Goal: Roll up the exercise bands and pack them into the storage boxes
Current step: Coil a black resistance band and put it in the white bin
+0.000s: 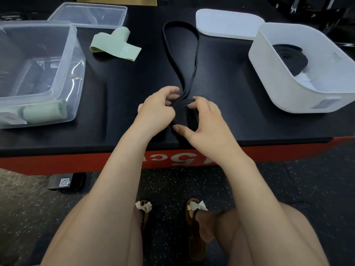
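Observation:
A long black band (196, 54) lies as a loop on the black platform (119, 104), stretching away from me. Its near end is coiled between my hands. My left hand (157, 110) pinches the band from the left and my right hand (205, 120) cups the small coil from the right. A flat green band (115, 45) marked 30 lies at the back left. A clear box (76, 60) on the left holds a rolled green band (46, 111). The white box (269, 60) on the right holds a rolled black band (292, 56).
A clear lid (90, 15) lies behind the clear box and a white lid (226, 23) behind the white box. The platform's red front edge (76, 162) is just below my wrists. My knees and sandalled feet are over the speckled floor (25, 204).

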Demonstrator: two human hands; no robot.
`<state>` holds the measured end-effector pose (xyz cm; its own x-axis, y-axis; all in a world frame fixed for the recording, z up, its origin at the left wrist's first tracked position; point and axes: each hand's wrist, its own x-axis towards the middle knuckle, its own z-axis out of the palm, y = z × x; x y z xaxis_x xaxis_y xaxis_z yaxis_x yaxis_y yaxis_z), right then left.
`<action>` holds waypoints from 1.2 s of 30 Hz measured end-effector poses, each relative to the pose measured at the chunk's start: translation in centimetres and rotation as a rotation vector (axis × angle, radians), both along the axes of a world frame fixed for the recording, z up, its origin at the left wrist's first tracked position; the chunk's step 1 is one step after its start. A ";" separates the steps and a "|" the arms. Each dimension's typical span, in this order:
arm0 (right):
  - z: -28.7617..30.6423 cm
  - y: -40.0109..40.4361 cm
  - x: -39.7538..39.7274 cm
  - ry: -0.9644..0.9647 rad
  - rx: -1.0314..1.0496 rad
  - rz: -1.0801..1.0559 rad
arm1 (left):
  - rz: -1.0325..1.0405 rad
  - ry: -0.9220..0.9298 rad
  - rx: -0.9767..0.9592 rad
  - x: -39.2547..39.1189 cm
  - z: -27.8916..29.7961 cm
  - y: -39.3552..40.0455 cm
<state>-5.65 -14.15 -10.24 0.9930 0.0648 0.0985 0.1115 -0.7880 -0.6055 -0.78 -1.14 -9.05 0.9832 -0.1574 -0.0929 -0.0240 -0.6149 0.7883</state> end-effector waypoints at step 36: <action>1.9 -1.7 0.7 0.133 0.002 0.216 | 0.058 -0.064 0.064 0.1 0.0 0.2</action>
